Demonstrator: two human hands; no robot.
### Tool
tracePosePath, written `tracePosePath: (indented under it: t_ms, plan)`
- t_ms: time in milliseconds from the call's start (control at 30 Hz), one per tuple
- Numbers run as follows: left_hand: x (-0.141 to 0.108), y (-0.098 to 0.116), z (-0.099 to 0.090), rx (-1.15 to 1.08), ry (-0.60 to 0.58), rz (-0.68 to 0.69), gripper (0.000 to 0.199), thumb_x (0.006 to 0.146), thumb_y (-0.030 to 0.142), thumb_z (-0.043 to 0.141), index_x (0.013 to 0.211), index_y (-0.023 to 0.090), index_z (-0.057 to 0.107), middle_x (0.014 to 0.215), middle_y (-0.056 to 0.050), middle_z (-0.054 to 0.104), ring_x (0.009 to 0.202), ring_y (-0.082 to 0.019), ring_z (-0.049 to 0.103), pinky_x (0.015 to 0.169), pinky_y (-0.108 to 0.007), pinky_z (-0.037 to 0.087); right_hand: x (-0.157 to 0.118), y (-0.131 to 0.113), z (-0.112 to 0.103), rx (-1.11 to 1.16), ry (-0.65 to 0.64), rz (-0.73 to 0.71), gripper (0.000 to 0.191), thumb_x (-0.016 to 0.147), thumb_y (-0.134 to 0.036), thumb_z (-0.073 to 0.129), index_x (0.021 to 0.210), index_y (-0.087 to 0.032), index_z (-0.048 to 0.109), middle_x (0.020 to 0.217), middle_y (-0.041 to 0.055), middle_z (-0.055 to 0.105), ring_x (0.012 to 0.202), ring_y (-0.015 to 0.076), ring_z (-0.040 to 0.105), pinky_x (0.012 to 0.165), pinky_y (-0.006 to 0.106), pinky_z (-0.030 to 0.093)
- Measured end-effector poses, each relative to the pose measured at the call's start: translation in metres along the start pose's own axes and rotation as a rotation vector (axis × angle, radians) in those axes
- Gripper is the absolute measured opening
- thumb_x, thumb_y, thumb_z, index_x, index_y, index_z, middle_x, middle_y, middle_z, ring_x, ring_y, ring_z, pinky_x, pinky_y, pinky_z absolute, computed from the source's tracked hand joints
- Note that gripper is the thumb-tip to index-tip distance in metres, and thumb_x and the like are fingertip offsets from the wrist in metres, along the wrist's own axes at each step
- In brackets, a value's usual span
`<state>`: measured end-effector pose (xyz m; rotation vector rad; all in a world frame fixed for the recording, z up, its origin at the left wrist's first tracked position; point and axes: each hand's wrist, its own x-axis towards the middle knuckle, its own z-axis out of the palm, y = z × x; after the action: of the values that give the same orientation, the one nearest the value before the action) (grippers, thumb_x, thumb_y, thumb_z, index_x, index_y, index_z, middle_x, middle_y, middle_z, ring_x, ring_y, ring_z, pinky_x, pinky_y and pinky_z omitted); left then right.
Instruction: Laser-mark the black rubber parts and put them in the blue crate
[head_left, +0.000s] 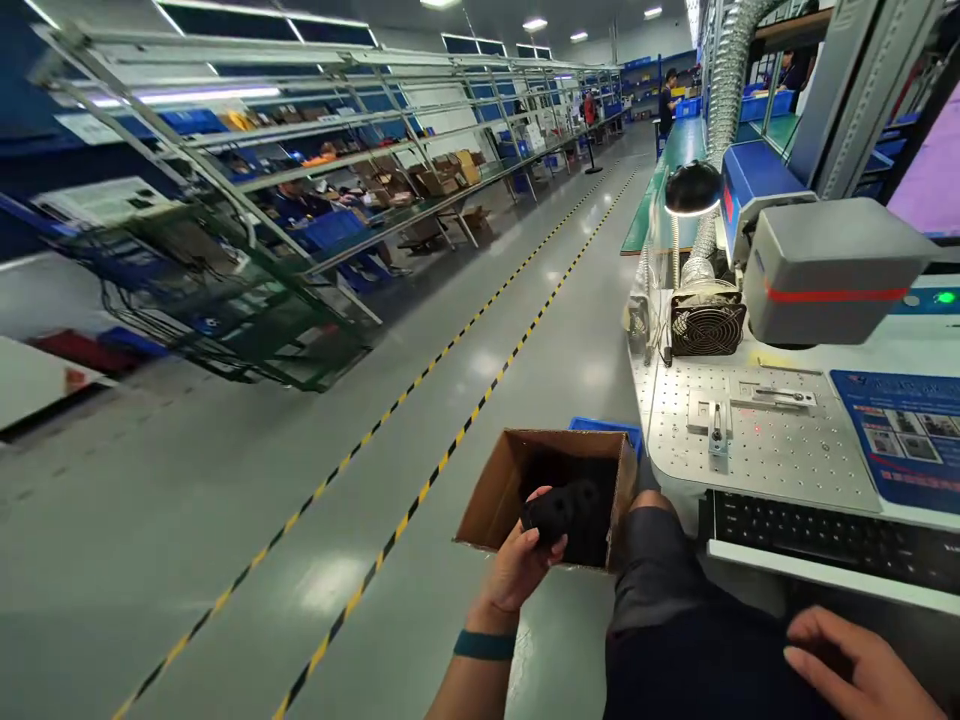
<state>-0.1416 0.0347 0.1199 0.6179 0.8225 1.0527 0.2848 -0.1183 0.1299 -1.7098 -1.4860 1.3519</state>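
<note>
My left hand [525, 560], with a dark green band on the wrist, is wrapped round a black object [553, 512] over the near edge of an open cardboard box [487, 500]. The inside of the box is dark, with black items in it that are hard to tell apart. My right hand [859, 660] is at the lower right, over my lap, its fingers curved and apart with nothing between them. To the right of the box stands a worktable with a perforated metal plate [780, 455], on which two small metal fixtures [718, 430] are fixed.
A grey machine head [840, 270] overhangs the plate. Behind it are a small fan [706, 328] and a ring-lit lamp [693, 190]. A black keyboard [825, 535] lies along the table's front edge. A blue bin [604, 425] sits behind the box. Other people work farther off.
</note>
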Motion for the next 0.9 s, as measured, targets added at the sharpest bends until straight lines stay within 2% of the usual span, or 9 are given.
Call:
tracePosePath:
  t_ms: [100,167,233,300,467,567,667,800,900]
  plan:
    - [-0.024,-0.017,0.037,-0.143,-0.1,-0.04,0.077,0.065,0.045,0.086,0.135,0.036,0.053,0.114,-0.005,0.059,0.061,-0.007,0.047,0.051,-0.02,0.035,0.01,-0.046,0.007,-0.03,0.002,-0.219,0.029,0.091,-0.048,0.06,0.109,-0.027,0.066,0.102,0.0057,0.069,0.09,0.0218,0.065,0.082,0.032,0.055]
    - [-0.032,-0.032,0.062,-0.205,-0.177,-0.103,0.081,0.062,0.046,0.088,0.135,0.04,0.054,0.12,-0.005,0.061,0.059,-0.005,0.044,0.051,-0.02,0.035,0.016,-0.072,0.012,-0.004,0.069,-0.345,0.047,0.089,-0.044,0.066,0.132,-0.028,0.056,0.13,0.0094,0.06,0.115,0.0262,0.059,0.096,0.039,0.053]
    - [-0.035,-0.049,0.089,-0.251,-0.239,-0.183,0.083,0.06,0.045,0.089,0.135,0.041,0.054,0.12,-0.005,0.063,0.059,-0.006,0.045,0.052,-0.02,0.036,0.022,-0.087,0.014,0.028,0.108,-0.444,0.069,0.085,-0.04,0.071,0.146,-0.029,0.042,0.15,0.011,0.043,0.137,0.0303,0.043,0.107,0.047,0.047]
    - [-0.035,-0.066,0.113,-0.273,-0.287,-0.265,0.085,0.06,0.044,0.089,0.136,0.039,0.053,0.118,-0.005,0.065,0.06,-0.007,0.047,0.052,-0.02,0.037,0.025,-0.09,0.012,0.053,0.126,-0.499,0.078,0.082,-0.035,0.075,0.149,-0.029,0.037,0.154,0.011,0.038,0.143,0.0306,0.037,0.113,0.051,0.04]
    - [-0.025,-0.093,0.156,-0.282,-0.473,-0.43,0.072,0.069,0.038,0.082,0.135,0.036,0.054,0.113,-0.006,0.067,0.061,-0.012,0.058,0.051,-0.021,0.041,0.018,-0.066,-0.002,0.092,0.215,-0.472,0.06,0.074,-0.028,0.08,0.128,-0.026,0.055,0.138,0.0092,0.055,0.13,0.0273,0.052,0.114,0.047,0.04]
    - [-0.017,-0.097,0.164,-0.338,-0.621,-0.492,0.065,0.073,0.038,0.076,0.134,0.033,0.055,0.122,-0.009,0.065,0.061,-0.018,0.066,0.049,-0.024,0.045,0.009,-0.051,-0.008,0.053,0.258,-0.43,0.055,0.072,-0.023,0.079,0.122,-0.026,0.058,0.135,0.0085,0.055,0.127,0.0261,0.053,0.11,0.044,0.044]
    - [-0.011,-0.101,0.159,-0.366,-0.672,-0.524,0.063,0.077,0.051,0.072,0.133,0.03,0.055,0.133,-0.015,0.06,0.063,-0.022,0.069,0.049,-0.026,0.048,0.008,-0.041,-0.017,0.008,0.305,-0.404,0.052,0.072,-0.022,0.078,0.12,-0.026,0.058,0.132,0.0083,0.055,0.123,0.0252,0.055,0.107,0.041,0.046]
    - [-0.007,-0.119,0.137,-0.239,-0.57,-0.518,0.057,0.087,0.062,0.058,0.128,0.023,0.054,0.119,-0.019,0.066,0.058,-0.02,0.067,0.047,-0.025,0.048,0.036,-0.038,-0.046,-0.067,0.425,-0.37,0.047,0.074,-0.033,0.078,0.116,-0.025,0.059,0.125,0.0082,0.059,0.118,0.0267,0.058,0.105,0.043,0.046]
    - [0.0,-0.142,0.114,-0.141,-0.384,-0.58,0.055,0.095,0.061,0.043,0.127,0.018,0.053,0.096,-0.017,0.071,0.05,-0.015,0.063,0.041,-0.019,0.042,0.08,-0.04,-0.078,-0.146,0.549,-0.271,0.049,0.073,-0.044,0.078,0.115,-0.024,0.06,0.116,0.0073,0.064,0.11,0.0282,0.061,0.1,0.046,0.048]
